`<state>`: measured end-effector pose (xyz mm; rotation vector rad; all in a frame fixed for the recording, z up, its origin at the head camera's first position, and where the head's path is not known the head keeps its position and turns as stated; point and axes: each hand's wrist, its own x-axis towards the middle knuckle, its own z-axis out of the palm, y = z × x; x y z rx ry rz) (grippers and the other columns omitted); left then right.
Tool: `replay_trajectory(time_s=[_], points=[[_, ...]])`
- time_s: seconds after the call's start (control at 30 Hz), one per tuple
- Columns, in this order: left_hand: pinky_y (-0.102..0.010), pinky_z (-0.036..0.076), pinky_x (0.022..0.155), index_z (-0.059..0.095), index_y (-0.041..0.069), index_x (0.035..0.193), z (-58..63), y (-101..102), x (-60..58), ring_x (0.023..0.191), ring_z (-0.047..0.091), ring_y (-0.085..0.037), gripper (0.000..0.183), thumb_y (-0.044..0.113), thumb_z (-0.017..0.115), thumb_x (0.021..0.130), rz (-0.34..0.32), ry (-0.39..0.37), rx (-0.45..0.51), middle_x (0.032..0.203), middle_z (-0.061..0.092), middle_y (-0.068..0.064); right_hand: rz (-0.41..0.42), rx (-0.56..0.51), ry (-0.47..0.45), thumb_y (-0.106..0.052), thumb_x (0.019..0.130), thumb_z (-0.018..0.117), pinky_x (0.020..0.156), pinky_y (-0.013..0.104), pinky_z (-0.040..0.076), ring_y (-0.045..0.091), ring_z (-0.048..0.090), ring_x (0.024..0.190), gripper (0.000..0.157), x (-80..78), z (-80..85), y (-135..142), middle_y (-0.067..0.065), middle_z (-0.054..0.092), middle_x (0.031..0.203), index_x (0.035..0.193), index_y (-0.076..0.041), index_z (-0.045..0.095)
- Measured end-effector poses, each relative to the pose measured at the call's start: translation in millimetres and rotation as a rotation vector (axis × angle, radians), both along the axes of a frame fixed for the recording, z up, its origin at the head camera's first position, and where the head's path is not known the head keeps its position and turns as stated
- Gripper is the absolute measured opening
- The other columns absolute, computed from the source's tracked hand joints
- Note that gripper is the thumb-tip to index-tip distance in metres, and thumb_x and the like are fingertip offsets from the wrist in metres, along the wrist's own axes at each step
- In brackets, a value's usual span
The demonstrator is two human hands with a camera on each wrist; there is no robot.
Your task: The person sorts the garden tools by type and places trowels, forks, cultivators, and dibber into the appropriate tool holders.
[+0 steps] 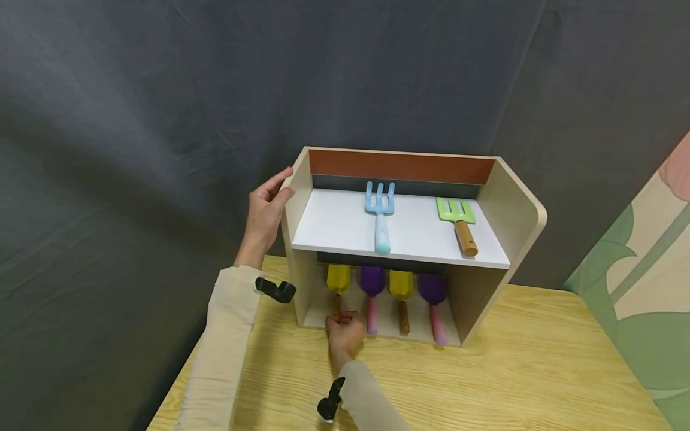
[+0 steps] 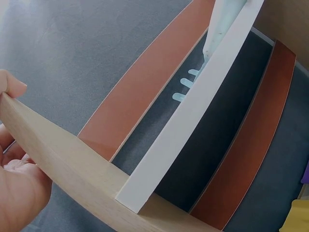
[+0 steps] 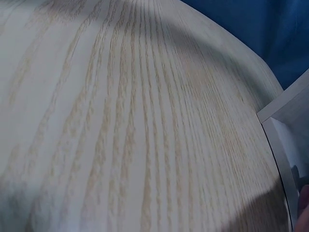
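A small wooden shelf [image 1: 528,206] with a white upper board stands on the table. My left hand [image 1: 261,218] grips the edge of its left side panel [image 2: 63,150], thumb and fingers on either side of the wood. Down at the lower level, my right hand [image 1: 346,335] pinches the wooden handle of the leftmost yellow toy shovel [image 1: 338,278], whose blade points to the back. Beside it lie a purple shovel with a pink handle [image 1: 372,280], another yellow shovel [image 1: 401,284] and another purple one [image 1: 432,290]. The right wrist view catches only a bit of finger [image 3: 303,215].
On the upper board lie a light blue toy fork [image 1: 380,206] and a green toy rake with a wooden handle [image 1: 465,237]. The wood-grain table [image 1: 517,371] extends in front and to the right. A dark curtain [image 1: 377,72] hangs behind, and a flower-patterned panel [image 1: 641,287] stands at right.
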<state>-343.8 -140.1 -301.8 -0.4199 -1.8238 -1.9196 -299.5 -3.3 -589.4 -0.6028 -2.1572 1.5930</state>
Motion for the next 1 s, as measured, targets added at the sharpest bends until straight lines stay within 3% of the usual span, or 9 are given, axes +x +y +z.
replay_trajectory(time_s=[0.53,0.77,1.0], points=[[-0.039,0.039,0.102,0.056,-0.001,0.134,1.2,6,-3.0,0.119,0.050,-0.023,0.041,0.005,0.056,0.093,-0.005,-0.011,-0.011,0.139,0.052,-0.012,0.011,0.003,0.008,-0.019,0.063,0.086,0.058,0.041,0.048,0.018,0.061,0.062,0.029,0.5,-1.5,5,-0.003,0.064,0.068,0.080,-0.010,0.064],[-0.040,0.040,0.101,0.055,0.000,0.136,-0.1,8,-2.4,0.118,0.050,-0.024,0.042,0.006,0.054,0.094,-0.014,-0.043,-0.014,0.139,0.052,-0.013,0.037,-0.064,0.057,-0.015,0.065,0.085,0.061,0.035,0.048,0.018,0.061,0.066,0.030,2.2,0.4,14,0.001,0.063,0.072,0.084,-0.004,0.064],[-0.039,0.038,0.103,0.052,0.001,0.138,2.9,4,-3.4,0.122,0.049,-0.022,0.043,0.009,0.055,0.096,-0.018,-0.051,-0.059,0.140,0.051,-0.013,0.094,-0.057,0.147,-0.014,0.071,0.083,0.064,0.032,0.051,0.015,0.061,0.071,0.030,-0.1,8.0,14,0.007,0.065,0.079,0.089,0.000,0.065]])
